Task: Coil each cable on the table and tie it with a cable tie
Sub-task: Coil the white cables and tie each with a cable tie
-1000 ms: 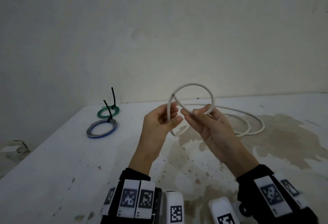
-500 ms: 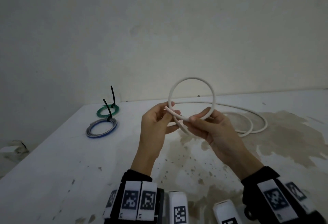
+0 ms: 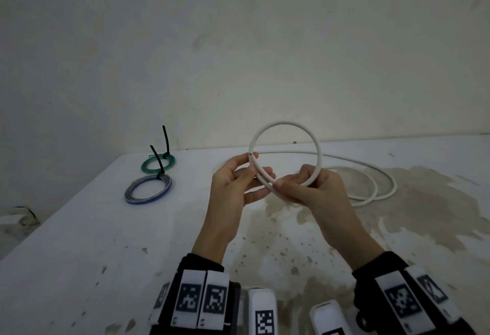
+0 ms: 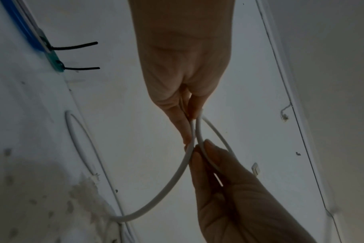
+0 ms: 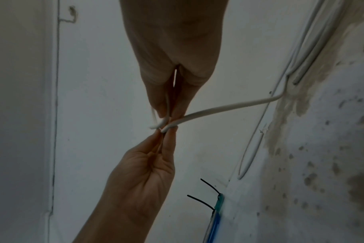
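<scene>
My left hand [image 3: 233, 183] and right hand [image 3: 315, 189] both pinch the white cable [image 3: 286, 125], loop upright facing me, its tail probably trailing right across the table [image 3: 79, 242].

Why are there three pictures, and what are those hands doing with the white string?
They are one person's two bare hands, no machine. The big picture comes from a camera on the person's head, looking down at a stained white table. The two darker pictures come from cameras strapped to each wrist, looking along the hand. The black bands with square patterns sit on the wrists. The "string" is a white cable. The left hand and right hand pinch it into one round loop; the rest lies on the table behind. Further left lie a green coil and a grey-and-blue coil, each already tied with a black cable tie.
</scene>
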